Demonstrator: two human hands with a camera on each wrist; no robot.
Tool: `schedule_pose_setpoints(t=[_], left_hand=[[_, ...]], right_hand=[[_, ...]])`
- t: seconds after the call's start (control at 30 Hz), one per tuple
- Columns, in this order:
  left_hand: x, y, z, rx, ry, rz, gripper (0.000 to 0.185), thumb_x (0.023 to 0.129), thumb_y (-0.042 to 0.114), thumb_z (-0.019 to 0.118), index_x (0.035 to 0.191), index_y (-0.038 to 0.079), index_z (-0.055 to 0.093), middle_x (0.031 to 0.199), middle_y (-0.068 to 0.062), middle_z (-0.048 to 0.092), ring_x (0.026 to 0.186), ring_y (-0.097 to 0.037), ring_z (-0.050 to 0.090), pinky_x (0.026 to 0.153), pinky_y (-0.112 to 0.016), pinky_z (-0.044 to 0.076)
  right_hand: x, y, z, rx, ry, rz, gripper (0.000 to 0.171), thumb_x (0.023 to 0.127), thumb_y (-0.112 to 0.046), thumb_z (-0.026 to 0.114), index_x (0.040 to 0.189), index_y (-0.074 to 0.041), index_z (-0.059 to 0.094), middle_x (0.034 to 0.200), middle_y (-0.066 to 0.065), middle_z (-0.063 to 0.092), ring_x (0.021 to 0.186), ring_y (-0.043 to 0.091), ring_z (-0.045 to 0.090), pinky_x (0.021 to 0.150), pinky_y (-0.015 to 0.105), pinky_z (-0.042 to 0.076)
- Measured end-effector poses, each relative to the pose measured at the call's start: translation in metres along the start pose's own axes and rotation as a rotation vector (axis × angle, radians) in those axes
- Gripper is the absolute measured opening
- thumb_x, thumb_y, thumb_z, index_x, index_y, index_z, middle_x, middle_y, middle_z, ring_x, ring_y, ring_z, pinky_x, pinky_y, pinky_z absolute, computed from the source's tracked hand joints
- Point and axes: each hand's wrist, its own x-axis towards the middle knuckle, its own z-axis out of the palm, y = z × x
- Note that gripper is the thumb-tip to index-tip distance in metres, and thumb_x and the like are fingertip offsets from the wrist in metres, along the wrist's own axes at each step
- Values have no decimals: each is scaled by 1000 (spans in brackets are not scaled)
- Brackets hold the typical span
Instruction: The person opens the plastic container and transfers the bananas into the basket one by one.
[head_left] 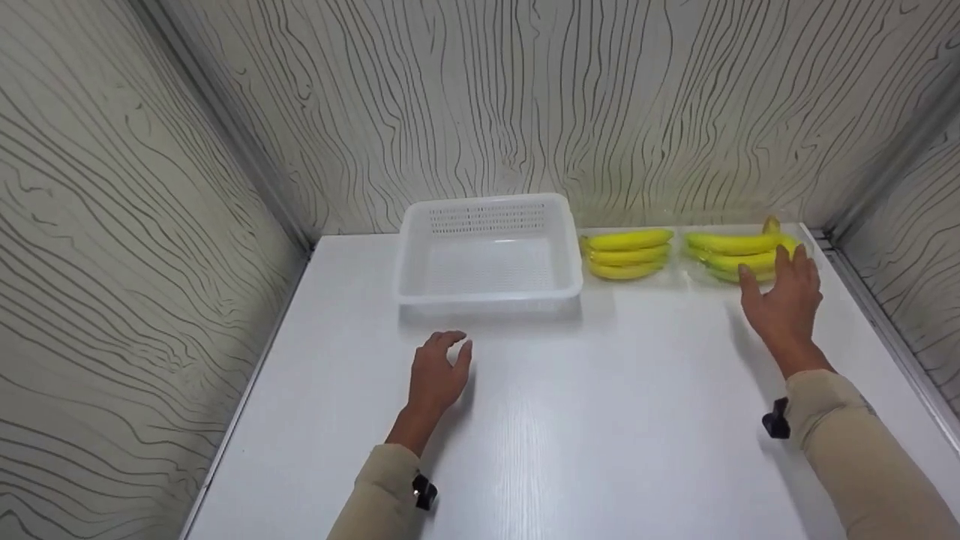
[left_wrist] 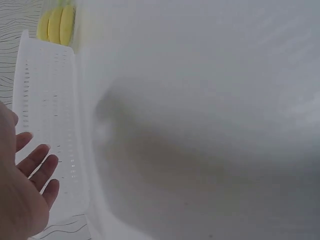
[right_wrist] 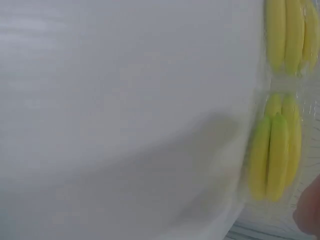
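Note:
Two bunches of yellow bananas in clear wrap lie at the back of the white table: the left bunch (head_left: pixel 627 253) (right_wrist: pixel 287 32) beside the basket and the right bunch (head_left: pixel 735 253) (right_wrist: pixel 275 152) near the back right corner. My right hand (head_left: pixel 784 294) is open, fingers spread, its fingertips at the front edge of the right bunch. An empty white perforated plastic basket (head_left: pixel 489 253) (left_wrist: pixel 47 125) stands at the back centre. My left hand (head_left: pixel 439 371) (left_wrist: pixel 27 190) hovers open over the table just in front of the basket, holding nothing.
Wood-grain patterned walls (head_left: pixel 525 97) close in the table (head_left: pixel 570 420) on the left, back and right. Both forearms wear beige sleeves with small black wrist cameras (head_left: pixel 776 420).

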Motion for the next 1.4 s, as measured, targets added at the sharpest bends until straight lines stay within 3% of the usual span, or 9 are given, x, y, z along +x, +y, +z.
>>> schedule_pose_setpoints(t=[0.13, 0.33, 0.47, 0.63, 0.77, 0.87, 1.0, 1.2, 1.4], left_hand=[[-8, -3, -1, -76, -19, -36, 25, 105, 29, 66, 122, 13, 76, 118, -3, 78, 114, -24, 73, 100, -48, 59], [-19, -3, 5, -218, -102, -78, 26, 107, 25, 64, 124, 10, 75, 114, -1, 78, 109, -19, 72, 99, -44, 60], [-25, 17, 21, -316, -154, -139, 26, 107, 25, 63, 126, 11, 75, 117, 0, 78, 108, -15, 70, 98, -36, 60], [-24, 57, 52, -419, -293, -152, 43, 109, 38, 61, 143, 12, 66, 140, -9, 70, 132, -26, 66, 111, -43, 56], [-17, 93, 78, -423, -408, -182, 55, 107, 47, 61, 154, 17, 56, 156, -8, 60, 147, -30, 56, 120, -47, 50], [-9, 118, 96, -398, -453, -234, 56, 105, 49, 63, 153, 21, 56, 156, -4, 60, 147, -27, 56, 120, -46, 49], [1, 142, 114, -376, -480, -300, 53, 104, 49, 66, 150, 24, 58, 151, -1, 63, 143, -23, 59, 118, -44, 51], [12, 158, 128, -398, -474, -356, 46, 104, 46, 66, 144, 23, 62, 144, 0, 66, 138, -20, 62, 114, -43, 53], [14, 159, 133, -385, -466, -392, 40, 104, 45, 67, 138, 25, 64, 140, 2, 68, 135, -18, 63, 112, -41, 55]], right_hand=[[27, -4, -3, 16, -26, 38, 80, 110, -50, 45, 169, -2, 21, 179, 28, 1, 165, 54, -1, 122, 87, 7], [59, 3, -13, -25, -166, 218, 96, 107, -69, 31, 170, -1, 4, 174, 35, -14, 162, 60, -11, 125, 83, 5], [68, 19, -22, -85, -269, 312, 109, 101, -79, 29, 169, 0, -3, 172, 38, -18, 159, 65, -11, 123, 84, 8], [67, 35, -29, -109, -331, 370, 116, 98, -83, 33, 168, 2, -3, 170, 44, -7, 156, 68, 0, 121, 83, 15], [66, 41, -36, -103, -345, 364, 115, 99, -79, 37, 168, 3, -3, 171, 43, -4, 157, 67, 3, 123, 81, 14], [67, 44, -41, -95, -368, 325, 113, 100, -77, 37, 167, 3, -6, 171, 42, -5, 157, 67, 2, 124, 81, 10], [67, 46, -47, -109, -419, 305, 113, 100, -79, 36, 166, 2, -8, 170, 43, 0, 155, 68, 7, 123, 81, 15], [61, 50, -55, -167, -414, 295, 116, 99, -81, 37, 164, 8, -2, 165, 48, 12, 151, 69, 16, 121, 80, 20], [52, 53, -58, -270, -379, 259, 119, 99, -82, 35, 160, 16, 11, 155, 53, 27, 141, 70, 29, 112, 77, 31]])
